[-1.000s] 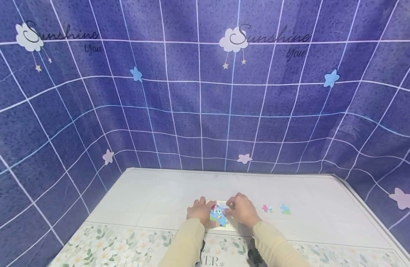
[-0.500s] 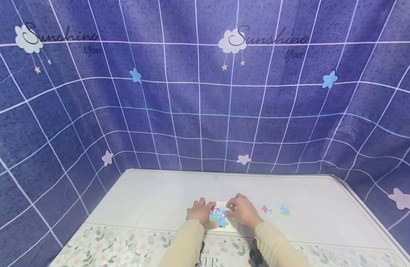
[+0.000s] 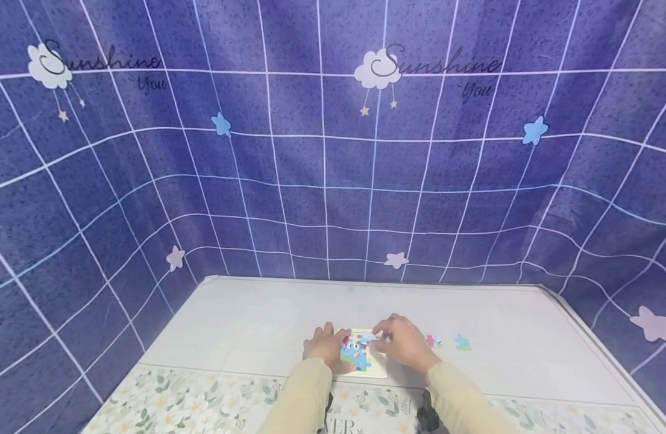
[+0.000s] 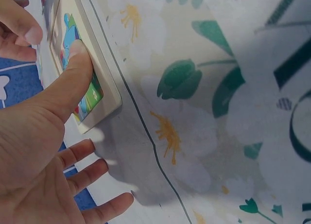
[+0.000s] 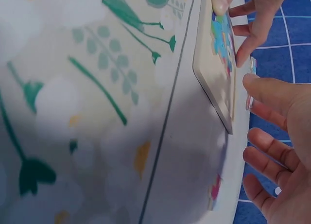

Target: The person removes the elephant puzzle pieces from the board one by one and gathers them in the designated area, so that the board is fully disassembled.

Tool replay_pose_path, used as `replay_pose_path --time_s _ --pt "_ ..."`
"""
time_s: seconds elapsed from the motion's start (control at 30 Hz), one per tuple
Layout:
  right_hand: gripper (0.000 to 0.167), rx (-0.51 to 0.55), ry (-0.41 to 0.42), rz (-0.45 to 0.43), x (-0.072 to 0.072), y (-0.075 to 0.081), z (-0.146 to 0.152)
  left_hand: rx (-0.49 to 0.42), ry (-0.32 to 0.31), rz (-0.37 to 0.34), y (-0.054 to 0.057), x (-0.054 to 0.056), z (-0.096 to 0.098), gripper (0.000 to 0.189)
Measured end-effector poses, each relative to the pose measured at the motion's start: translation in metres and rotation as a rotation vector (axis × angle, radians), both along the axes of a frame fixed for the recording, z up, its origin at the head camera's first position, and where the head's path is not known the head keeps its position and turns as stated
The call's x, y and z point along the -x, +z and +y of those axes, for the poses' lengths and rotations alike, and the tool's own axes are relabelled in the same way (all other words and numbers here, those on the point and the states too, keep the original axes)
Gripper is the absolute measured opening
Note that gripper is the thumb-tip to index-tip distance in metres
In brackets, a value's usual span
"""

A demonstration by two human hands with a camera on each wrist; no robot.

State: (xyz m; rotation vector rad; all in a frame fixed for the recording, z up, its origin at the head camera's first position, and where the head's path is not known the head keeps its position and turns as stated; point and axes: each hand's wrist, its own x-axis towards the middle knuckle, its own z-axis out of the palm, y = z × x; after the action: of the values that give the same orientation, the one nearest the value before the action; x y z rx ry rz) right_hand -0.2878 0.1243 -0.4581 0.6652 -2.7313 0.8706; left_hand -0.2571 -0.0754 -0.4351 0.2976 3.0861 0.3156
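Observation:
A pale wooden puzzle board lies on the table, with colourful pieces fitted into its left part as a blue cartoon figure. My left hand rests on the board's left side. In the left wrist view its thumb presses on the picture, while several other fingers spread loosely beyond the edge. Over the board's upper right part, my right hand pinches a jigsaw piece between thumb and fingers. In the right wrist view that piece shows edge-on and is mostly hidden by the fingers.
Right of my right hand lie a pink and white jigsaw piece and a blue and green jigsaw piece. The white tablecloth has a floral front band. A blue grid curtain stands behind and at both sides.
My right hand has shifted slightly right with the pinched piece, uncovering more of the board's right side and partly overlapping the pink piece. My left hand has stayed in place.

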Motion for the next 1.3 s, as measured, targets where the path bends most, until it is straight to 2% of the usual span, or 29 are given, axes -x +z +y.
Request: replay_pose_path --time_s 0.13,0.33,0.53,0.97,1.3 --pt "0.023 0.004 0.011 -0.005 -0.004 0.006 0.005 -0.001 0.001 0.004 0.0 0.0 0.001 0.073" --pt "0.023 -0.012 -0.032 -0.034 -0.006 0.01 0.01 -0.007 0.007 0.015 -0.003 0.003 0.001 0.072" --pt "0.022 -0.016 -0.054 -0.016 -0.006 0.012 0.018 -0.009 0.003 0.016 -0.003 0.003 0.0 0.073" --pt "0.023 -0.041 -0.031 0.034 -0.012 0.02 0.041 -0.034 -0.002 0.026 -0.002 0.0 -0.001 0.072" --pt "0.023 -0.059 -0.035 -0.009 -0.02 0.02 0.057 -0.047 0.007 0.02 -0.001 0.0 0.0 0.072"
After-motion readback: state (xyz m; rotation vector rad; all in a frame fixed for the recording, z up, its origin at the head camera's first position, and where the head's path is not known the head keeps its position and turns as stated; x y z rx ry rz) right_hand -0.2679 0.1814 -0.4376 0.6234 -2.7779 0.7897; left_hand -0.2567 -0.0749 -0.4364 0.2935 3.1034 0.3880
